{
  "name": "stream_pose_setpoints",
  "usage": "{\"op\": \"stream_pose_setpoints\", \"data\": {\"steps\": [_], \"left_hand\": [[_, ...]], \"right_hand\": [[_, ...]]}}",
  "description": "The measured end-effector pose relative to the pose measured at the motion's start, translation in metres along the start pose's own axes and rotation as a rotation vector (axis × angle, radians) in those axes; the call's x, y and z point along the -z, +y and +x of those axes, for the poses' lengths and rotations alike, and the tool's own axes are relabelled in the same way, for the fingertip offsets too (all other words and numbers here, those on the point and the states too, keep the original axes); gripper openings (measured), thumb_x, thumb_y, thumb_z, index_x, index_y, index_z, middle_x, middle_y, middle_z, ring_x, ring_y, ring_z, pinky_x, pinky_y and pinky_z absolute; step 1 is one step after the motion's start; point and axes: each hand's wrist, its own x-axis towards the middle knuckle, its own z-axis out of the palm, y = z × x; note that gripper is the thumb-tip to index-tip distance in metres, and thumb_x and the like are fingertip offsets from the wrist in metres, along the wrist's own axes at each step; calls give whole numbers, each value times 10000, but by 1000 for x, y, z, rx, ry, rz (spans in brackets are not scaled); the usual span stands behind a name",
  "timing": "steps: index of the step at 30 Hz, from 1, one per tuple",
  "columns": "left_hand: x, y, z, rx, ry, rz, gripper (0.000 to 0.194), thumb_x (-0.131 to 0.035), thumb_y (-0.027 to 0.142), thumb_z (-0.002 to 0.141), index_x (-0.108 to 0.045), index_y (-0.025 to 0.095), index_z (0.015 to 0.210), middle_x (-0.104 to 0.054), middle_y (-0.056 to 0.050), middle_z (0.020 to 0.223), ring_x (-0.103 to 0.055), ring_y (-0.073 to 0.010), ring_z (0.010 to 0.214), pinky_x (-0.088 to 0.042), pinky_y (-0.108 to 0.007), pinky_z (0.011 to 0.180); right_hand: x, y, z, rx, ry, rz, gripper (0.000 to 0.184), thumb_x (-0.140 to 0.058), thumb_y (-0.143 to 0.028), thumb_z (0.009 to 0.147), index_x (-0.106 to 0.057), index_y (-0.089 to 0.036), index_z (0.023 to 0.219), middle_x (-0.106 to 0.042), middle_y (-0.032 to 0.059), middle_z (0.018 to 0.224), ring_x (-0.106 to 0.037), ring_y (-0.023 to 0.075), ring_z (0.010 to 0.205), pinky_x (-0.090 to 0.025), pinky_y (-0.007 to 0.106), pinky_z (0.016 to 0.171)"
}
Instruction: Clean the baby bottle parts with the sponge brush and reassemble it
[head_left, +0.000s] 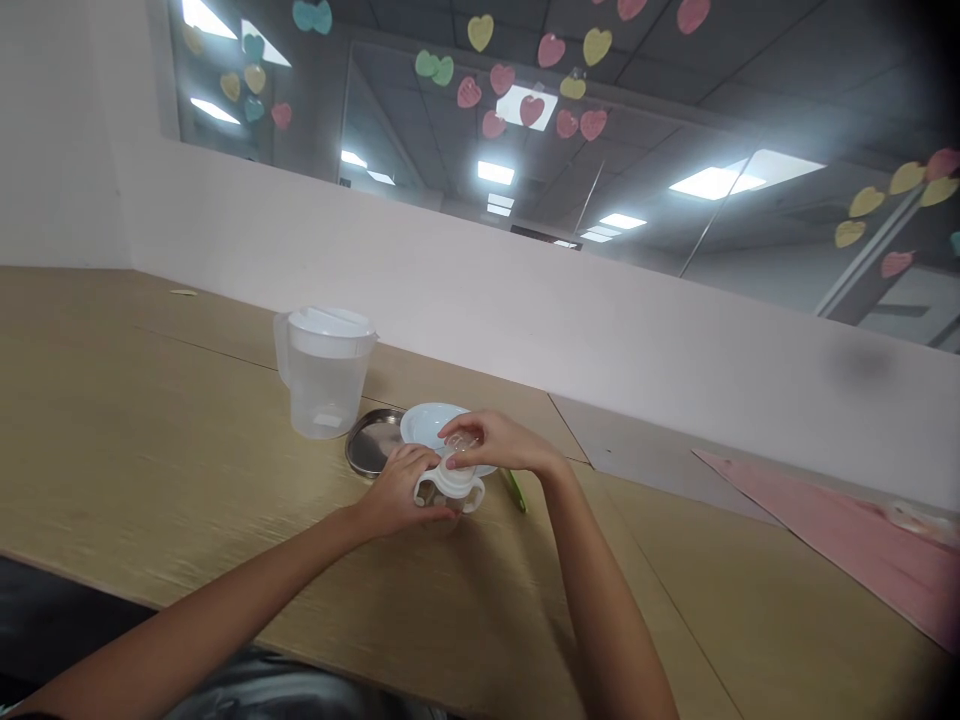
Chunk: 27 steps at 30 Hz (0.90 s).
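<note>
A baby bottle (452, 484) with a white collar and two white side handles is in front of me, over the table. My left hand (409, 487) wraps round its clear body from the left. From above and right, my right hand (487, 440) has its fingers closed round the clear domed cap (463, 442) at the bottle's top. Whether the cap is seated or lifted, I cannot tell. Just behind the hands are a pale blue-white bowl (424, 420) and a round metal tray (367, 445). A slim green item (515, 492) lies by my right wrist, partly hidden.
A clear plastic pitcher (328, 385) with a white lid stands at the back left, with liquid inside. To the right, a pink cloth (847, 530) lies on the wooden table (225, 430). A white wall (465, 290) and a window with heart-shaped notes rise behind.
</note>
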Motion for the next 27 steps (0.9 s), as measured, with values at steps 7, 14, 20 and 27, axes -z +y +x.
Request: {"op": "stream_pose_setpoints", "data": {"steps": [7,14,20,27], "left_hand": [[0,2,1,6,9,4,575,-651,632,658,-583,199,1029,-603,-80,1078,-490,-280,1074,-358,-421,938],[2,2,1,17,-2,-8,593,-645,642,657,-577,198,1043,-593,-89,1120,-483,-287,1094,-341,-429,956],[1,3,1,15,11,2,573,-643,642,658,-593,199,1018,-609,-76,1070,-497,-278,1072,-367,-419,934],[0,4,1,12,29,4,546,-644,625,669,-584,196,1001,-604,-82,1067,-506,-273,1048,-378,-424,922]], "right_hand": [[-1,-7,-3,15,33,-62,382,-696,-335,699,-653,-177,1044,-662,62,1025,-593,187,911,-442,271,741],[0,-7,-3,25,0,-44,355,-670,-380,725,-676,-163,1006,-688,57,965,-610,184,848,-444,267,704],[-3,-15,-5,-20,73,-113,350,-699,-301,690,-675,-173,1015,-680,69,1022,-613,207,911,-453,284,750],[7,-23,-17,5,239,-86,321,-675,-364,720,-666,-202,998,-674,47,1004,-602,191,905,-450,291,777]]}}
